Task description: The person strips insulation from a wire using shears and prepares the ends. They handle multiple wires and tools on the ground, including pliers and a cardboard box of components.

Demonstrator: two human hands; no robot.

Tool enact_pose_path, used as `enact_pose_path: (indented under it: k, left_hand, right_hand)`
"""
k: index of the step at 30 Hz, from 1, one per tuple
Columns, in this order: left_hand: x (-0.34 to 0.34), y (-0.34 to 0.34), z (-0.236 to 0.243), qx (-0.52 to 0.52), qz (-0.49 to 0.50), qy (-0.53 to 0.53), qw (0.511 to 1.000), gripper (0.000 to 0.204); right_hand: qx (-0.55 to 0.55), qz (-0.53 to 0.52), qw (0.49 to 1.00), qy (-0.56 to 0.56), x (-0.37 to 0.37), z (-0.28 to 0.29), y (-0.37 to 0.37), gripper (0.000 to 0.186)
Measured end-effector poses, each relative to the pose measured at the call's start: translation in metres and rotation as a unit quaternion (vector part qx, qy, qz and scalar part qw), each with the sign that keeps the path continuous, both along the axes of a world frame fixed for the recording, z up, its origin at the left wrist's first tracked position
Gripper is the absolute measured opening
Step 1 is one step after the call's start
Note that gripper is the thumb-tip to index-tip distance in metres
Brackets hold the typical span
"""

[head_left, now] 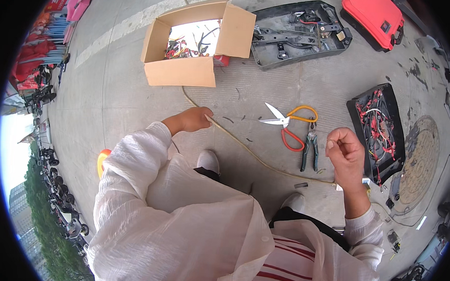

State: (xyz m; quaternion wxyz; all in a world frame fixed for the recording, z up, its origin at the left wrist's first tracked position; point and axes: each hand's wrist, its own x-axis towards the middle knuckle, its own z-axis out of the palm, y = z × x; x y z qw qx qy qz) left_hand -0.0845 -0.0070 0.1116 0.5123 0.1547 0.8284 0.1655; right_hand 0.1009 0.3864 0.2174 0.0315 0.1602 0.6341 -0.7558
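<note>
My left hand (189,120) is closed around a long beige cord (249,151). From this grip the cord trails toward the cardboard box on one side and curves across the ground to the other, passing in front of my feet and ending near a small white piece by my right wrist. My right hand (345,158) is raised, its fingers curled in with the thumb pressed to them; what it holds, if anything, is hidden. Between my hands lie open scissors (285,121) with one orange and one red handle, and pliers (310,148) with dark green grips.
An open cardboard box (180,71) holds wires and connectors. Behind it to the right rests a black plastic tray (300,61) with parts. A red case (373,21) stands at far right. Nearer is a black bin (357,121) of red and black wires, beside a round manhole cover (419,164).
</note>
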Motion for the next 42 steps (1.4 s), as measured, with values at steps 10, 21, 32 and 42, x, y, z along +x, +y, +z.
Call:
enact_pose_path:
  k: [10, 21, 32, 42]
  left_hand:
    - [-0.023, 0.041, -0.102, 0.232, -0.088, 0.265, 0.932, 0.016]
    - [-0.020, 0.046, -0.116, 0.209, -0.200, 0.390, 0.874, 0.008]
    - [0.002, 0.070, -0.120, 0.056, -0.307, 0.471, 0.825, 0.011]
    - [-0.013, 0.050, -0.134, 0.186, -0.094, 0.404, 0.891, 0.008]
  right_hand:
    - [0.095, -0.172, 0.979, -0.053, 0.036, 0.142, -0.056, 0.015]
    - [0.028, -0.151, 0.988, -0.008, -0.013, 0.122, -0.100, 0.013]
    - [0.015, -0.113, 0.993, 0.035, 0.001, 0.138, -0.095, 0.012]
    - [0.023, -0.118, 0.993, 0.015, 0.017, 0.145, -0.095, 0.011]
